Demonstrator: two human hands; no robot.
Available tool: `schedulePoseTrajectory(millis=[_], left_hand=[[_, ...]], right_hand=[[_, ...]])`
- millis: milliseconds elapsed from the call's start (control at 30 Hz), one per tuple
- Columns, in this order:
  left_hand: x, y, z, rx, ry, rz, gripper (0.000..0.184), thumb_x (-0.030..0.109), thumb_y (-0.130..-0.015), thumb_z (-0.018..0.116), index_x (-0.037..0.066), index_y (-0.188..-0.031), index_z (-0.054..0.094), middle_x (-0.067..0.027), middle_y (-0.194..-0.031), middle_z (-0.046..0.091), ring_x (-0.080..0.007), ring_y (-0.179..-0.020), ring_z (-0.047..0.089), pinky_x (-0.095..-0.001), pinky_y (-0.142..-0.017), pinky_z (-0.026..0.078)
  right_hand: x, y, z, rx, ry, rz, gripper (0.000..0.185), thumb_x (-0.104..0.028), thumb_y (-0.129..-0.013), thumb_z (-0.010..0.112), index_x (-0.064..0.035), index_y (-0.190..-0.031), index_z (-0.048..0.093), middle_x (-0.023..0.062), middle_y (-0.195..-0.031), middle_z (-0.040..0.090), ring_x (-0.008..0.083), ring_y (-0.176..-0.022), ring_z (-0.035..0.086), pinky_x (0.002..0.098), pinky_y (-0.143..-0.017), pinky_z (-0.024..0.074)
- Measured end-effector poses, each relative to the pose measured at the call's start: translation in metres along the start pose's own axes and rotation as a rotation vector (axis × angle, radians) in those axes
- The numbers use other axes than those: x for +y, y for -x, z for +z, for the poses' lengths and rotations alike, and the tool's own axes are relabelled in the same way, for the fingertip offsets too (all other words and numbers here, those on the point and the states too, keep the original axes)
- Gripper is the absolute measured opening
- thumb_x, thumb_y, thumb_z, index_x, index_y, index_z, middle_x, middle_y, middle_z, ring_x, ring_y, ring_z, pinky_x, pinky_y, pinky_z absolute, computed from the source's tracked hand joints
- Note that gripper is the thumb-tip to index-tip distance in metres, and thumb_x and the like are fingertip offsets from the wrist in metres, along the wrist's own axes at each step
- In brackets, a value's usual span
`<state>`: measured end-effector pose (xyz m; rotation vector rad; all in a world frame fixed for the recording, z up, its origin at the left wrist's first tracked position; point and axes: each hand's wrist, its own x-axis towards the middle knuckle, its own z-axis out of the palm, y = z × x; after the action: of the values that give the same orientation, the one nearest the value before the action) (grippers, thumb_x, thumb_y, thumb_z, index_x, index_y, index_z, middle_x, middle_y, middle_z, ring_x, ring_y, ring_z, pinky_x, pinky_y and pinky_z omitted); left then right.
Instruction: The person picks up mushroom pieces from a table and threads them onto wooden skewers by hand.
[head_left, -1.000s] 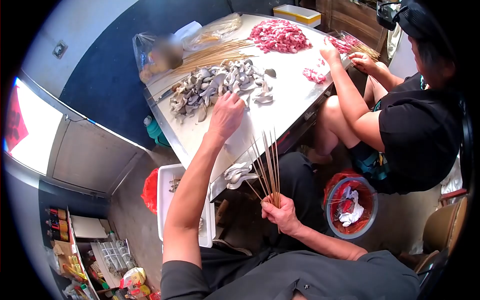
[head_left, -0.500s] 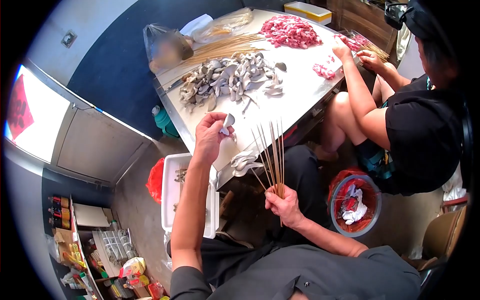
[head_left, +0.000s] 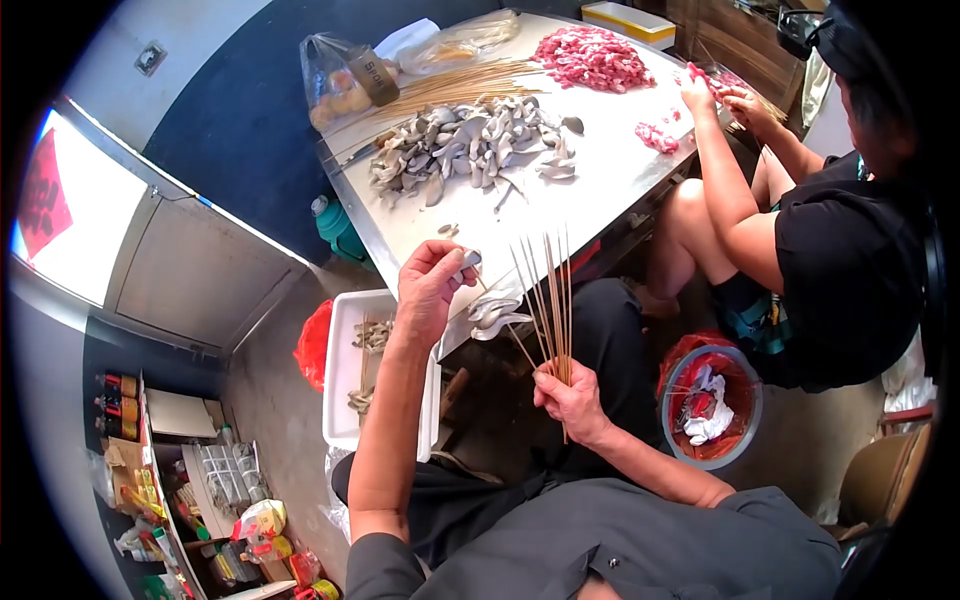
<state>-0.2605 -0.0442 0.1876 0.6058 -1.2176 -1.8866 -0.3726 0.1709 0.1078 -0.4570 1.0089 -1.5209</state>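
Note:
A small piece of grey-white oyster mushroom is pinched in the closed fingers of my left hand. It is at the tip of a skewer that carries other mushroom pieces; whether the tip has pierced it I cannot tell. My right hand is closed round a bunch of bamboo skewers, the loaded one leaning left and the bare ones pointing up. Beyond my hands, a heap of oyster mushrooms lies on the table.
Loose skewers and a pile of raw meat lie farther back. At right, a co-worker handles meat. A white tray holding mushroom skewers stands by my left arm. A lined bin is on the floor.
My left hand has moved a little right and down, bringing the mushroom piece to the loaded skewer's tip. My right hand still grips the bunch. The view has shifted slightly.

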Motion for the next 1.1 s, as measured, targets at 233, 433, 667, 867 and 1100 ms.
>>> schedulePoseTrajectory(millis=[233, 433, 667, 867, 1100], left_hand=[[0.0, 0.009, 0.002, -0.132, -0.337, -0.125, 0.012, 0.003, -0.079, 0.07, 0.003, -0.076, 0.058, -0.0083, -0.083, 0.064, -0.0135, -0.074, 0.058, -0.0258, -0.071, 0.046], [0.018, -0.026, -0.012, 0.06, -0.605, 0.084, 0.01, 0.01, -0.082, 0.065, 0.001, -0.086, 0.066, -0.003, -0.08, 0.066, -0.0081, -0.069, 0.057, -0.0229, -0.063, 0.044], [0.01, -0.13, -0.048, 0.349, -1.327, 0.478, 0.024, 0.025, -0.071, 0.067, 0.002, -0.078, 0.063, -0.0126, -0.076, 0.063, -0.0301, -0.075, 0.061, -0.0374, -0.069, 0.048], [0.005, -0.146, -0.059, 0.277, -1.462, 0.393, 0.017, 0.019, -0.07, 0.063, 0.005, -0.079, 0.064, -0.0096, -0.076, 0.063, -0.0244, -0.073, 0.061, -0.0351, -0.068, 0.048], [0.005, -0.15, -0.06, 0.339, -1.409, 0.323, 0.021, 0.022, -0.067, 0.066, 0.006, -0.079, 0.063, -0.0118, -0.074, 0.062, -0.0274, -0.069, 0.059, -0.0374, -0.067, 0.047]], right_hand=[[-0.002, 0.001, 0.0, 0.008, -0.02, 0.025, 0.008, -0.013, -0.091, 0.06, -0.0052, -0.09, 0.056, 0.0022, -0.063, 0.057, 0.0028, -0.043, 0.038, 0.0176, -0.039, 0.0278], [-0.003, -0.001, 0.001, 0.019, -0.025, 0.036, 0.007, -0.012, -0.09, 0.059, -0.0056, -0.089, 0.057, 0.001, -0.063, 0.056, 0.0026, -0.045, 0.04, 0.0175, -0.04, 0.029], [-0.005, -0.002, 0.002, 0.01, 0.001, 0.05, 0.009, -0.013, -0.09, 0.06, -0.0056, -0.091, 0.057, 0.0004, -0.064, 0.057, 0.0033, -0.047, 0.042, 0.018, -0.043, 0.0311], [-0.006, -0.003, 0.0, 0.0, -0.009, 0.074, 0.01, -0.015, -0.09, 0.061, -0.0057, -0.092, 0.057, 0.0005, -0.065, 0.057, 0.0041, -0.048, 0.043, 0.0189, -0.044, 0.0321], [-0.002, -0.003, 0.003, -0.028, -0.015, 0.087, 0.011, -0.015, -0.09, 0.062, -0.0053, -0.091, 0.057, 0.0004, -0.065, 0.058, 0.0042, -0.05, 0.045, 0.0189, -0.045, 0.0334]])
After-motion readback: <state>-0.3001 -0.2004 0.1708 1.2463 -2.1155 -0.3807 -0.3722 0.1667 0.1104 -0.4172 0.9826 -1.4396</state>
